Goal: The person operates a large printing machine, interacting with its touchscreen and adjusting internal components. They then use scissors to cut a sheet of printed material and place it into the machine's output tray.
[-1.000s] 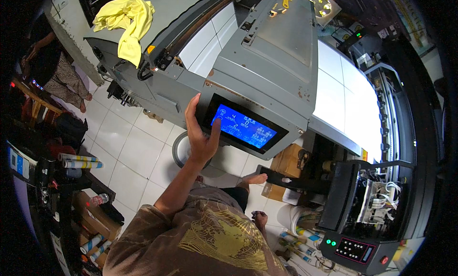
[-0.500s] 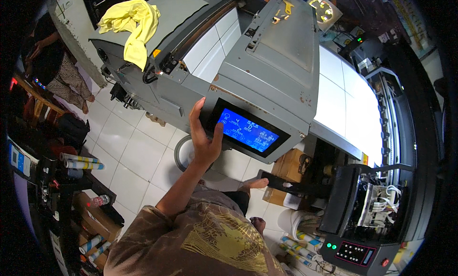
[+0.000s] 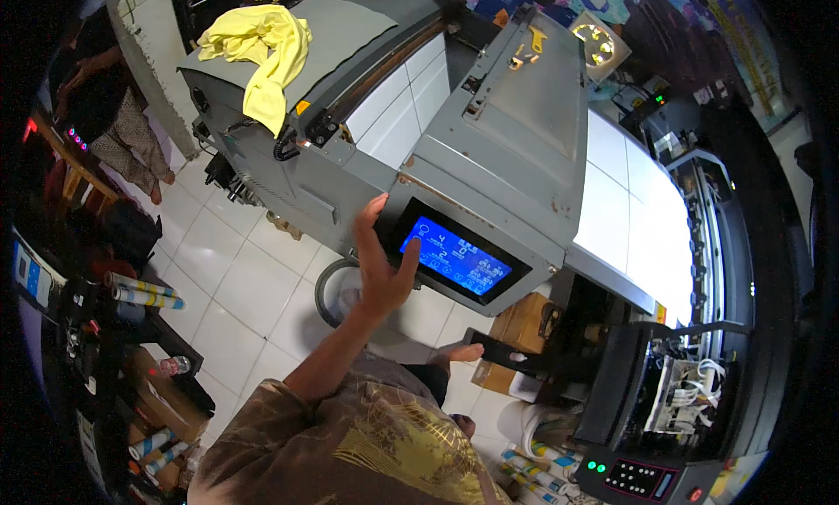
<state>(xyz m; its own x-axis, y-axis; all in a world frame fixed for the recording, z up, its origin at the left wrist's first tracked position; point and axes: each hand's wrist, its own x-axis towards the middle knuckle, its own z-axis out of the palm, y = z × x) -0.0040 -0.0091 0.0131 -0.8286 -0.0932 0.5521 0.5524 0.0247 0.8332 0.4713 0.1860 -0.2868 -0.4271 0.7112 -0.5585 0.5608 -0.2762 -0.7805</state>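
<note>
My left hand (image 3: pixel 384 280) is raised at the left end of a grey machine (image 3: pixel 502 169)'s control panel. Its thumb lies over the left edge of the lit blue touchscreen (image 3: pixel 468 259), which has a black border. The fingers are apart from the thumb and extend up along the panel's left side, with nothing held. Whether the thumb presses the glass is hard to tell. My right hand is out of sight. On the machine's grey far-left bed lies a crumpled yellow cloth (image 3: pixel 260 35).
A yellow-handled tool (image 3: pixel 537 40) rests on the machine's top cover. At right stands a large dark printer with a button panel (image 3: pixel 642 479). Cardboard boxes (image 3: pixel 524 321), a white bucket (image 3: pixel 517 428) and rolls stand below. Another person (image 3: pixel 131 134) is at the far left.
The whole view has shifted slightly, so the machine appears lower. My thumb has moved slightly farther onto the screen's left side.
</note>
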